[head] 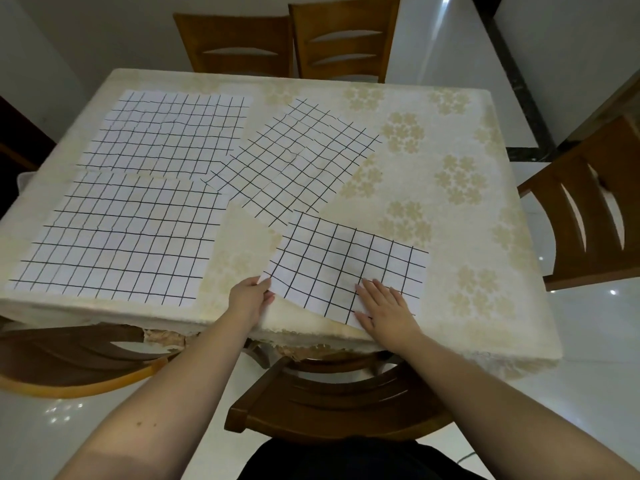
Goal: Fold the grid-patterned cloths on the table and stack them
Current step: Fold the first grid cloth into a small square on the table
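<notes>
The left hand [250, 299] pinched the near left corner of the folded cloth [349, 265], which lay at the near edge of the bench [450, 209]. The right hand [386, 306] lay flat with spread fingers on the cloth's near right part and pressed it down. Three more cloths were spread unfolded: one at the far left [169, 133], one at the near left [121, 237], one tilted in the middle [294, 161]. To do this fold well, I think the pinched corner should go straight across to meet the opposite edge, while the flat hand keeps the cloth from sliding off. The grid lines could help to match the edges.
</notes>
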